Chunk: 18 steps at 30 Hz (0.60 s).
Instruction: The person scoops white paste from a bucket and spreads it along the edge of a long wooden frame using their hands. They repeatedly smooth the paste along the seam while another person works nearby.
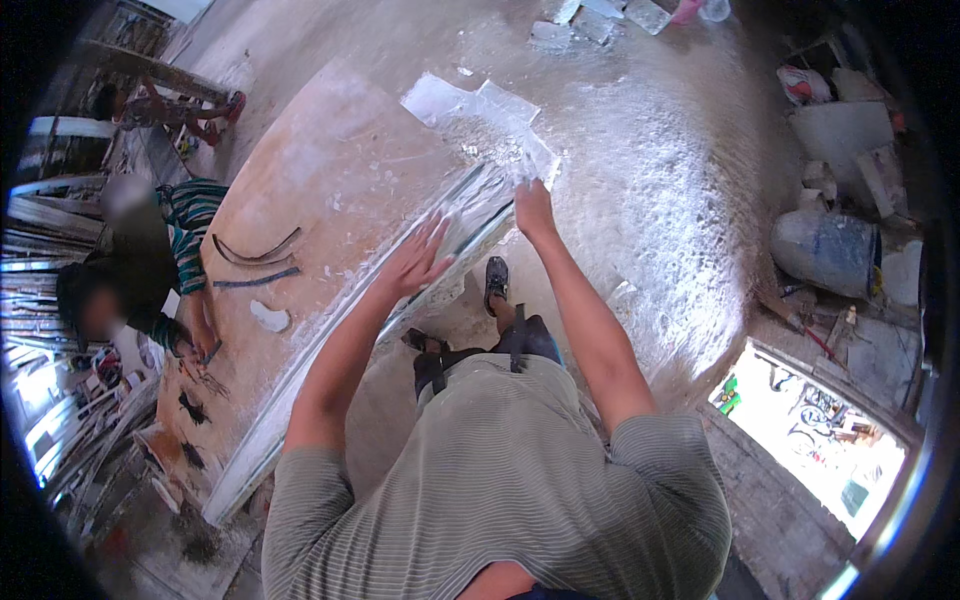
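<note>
A long, narrow white strip [330, 350] with dark lines along it runs diagonally along the near edge of a tan tabletop [330, 140]. Over its upper half my left hand [412, 262] is open, fingers spread and palm down; whether it presses on the strip I cannot tell. At the strip's far right end my right hand [535, 210] is closed, its fingers curled by the edge. What it grips, if anything, is hidden. Just beyond it lie flat whitish slabs [508, 108] and a patch of white crumbs [485, 140].
Across the table a co-worker in a striped sleeve [190, 250] has a hand [203, 325] near dark strands. Dark curved strips [262, 262] and a small white piece [270, 317] lie on the tabletop. A blue barrel [825, 252] lies among clutter at the right, above a bright doorway [810, 430].
</note>
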{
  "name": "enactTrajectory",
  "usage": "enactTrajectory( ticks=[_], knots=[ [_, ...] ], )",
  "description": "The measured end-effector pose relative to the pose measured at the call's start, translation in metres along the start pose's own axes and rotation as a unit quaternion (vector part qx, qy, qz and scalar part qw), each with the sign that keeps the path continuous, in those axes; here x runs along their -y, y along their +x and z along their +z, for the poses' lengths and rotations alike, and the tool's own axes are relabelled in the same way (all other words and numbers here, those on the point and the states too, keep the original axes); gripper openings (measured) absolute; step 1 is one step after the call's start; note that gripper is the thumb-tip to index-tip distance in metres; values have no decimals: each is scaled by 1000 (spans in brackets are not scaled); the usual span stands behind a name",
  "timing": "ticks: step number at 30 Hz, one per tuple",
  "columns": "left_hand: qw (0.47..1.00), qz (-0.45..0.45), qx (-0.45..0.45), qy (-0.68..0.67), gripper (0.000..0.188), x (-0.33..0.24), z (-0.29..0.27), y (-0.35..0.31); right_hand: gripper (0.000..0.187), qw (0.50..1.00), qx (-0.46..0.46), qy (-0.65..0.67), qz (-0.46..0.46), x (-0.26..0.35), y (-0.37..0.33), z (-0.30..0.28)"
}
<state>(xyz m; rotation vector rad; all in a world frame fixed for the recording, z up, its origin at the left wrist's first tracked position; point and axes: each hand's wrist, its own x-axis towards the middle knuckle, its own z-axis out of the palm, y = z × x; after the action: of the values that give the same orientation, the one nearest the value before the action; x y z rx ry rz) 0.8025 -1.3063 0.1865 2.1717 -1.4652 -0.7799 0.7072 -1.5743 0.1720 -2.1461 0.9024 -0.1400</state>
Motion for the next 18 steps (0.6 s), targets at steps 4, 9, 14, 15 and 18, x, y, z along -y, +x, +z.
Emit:
enactTrajectory(
  ticks=[4, 9, 14, 15, 18],
  knots=[
    [998, 13, -57, -8, 78, -35, -1, 85, 44, 988, -54, 118, 84, -27, 19, -13],
    [993, 37, -102, 45, 76, -66, 6, 154, 56, 953, 42, 192, 229, -60, 41, -18],
    [991, 92, -68, 63, 73, -83, 2, 147, 55, 912, 162, 292, 239, -79, 66, 7],
    [991, 98, -52, 77, 74, -82, 4, 139, 60, 906, 193, 291, 240, -96, 79, 19],
    [997, 38, -12, 72, 76, -72, 1, 93, 74, 909, 210, 250, 259, -50, 88, 17]
  ],
)
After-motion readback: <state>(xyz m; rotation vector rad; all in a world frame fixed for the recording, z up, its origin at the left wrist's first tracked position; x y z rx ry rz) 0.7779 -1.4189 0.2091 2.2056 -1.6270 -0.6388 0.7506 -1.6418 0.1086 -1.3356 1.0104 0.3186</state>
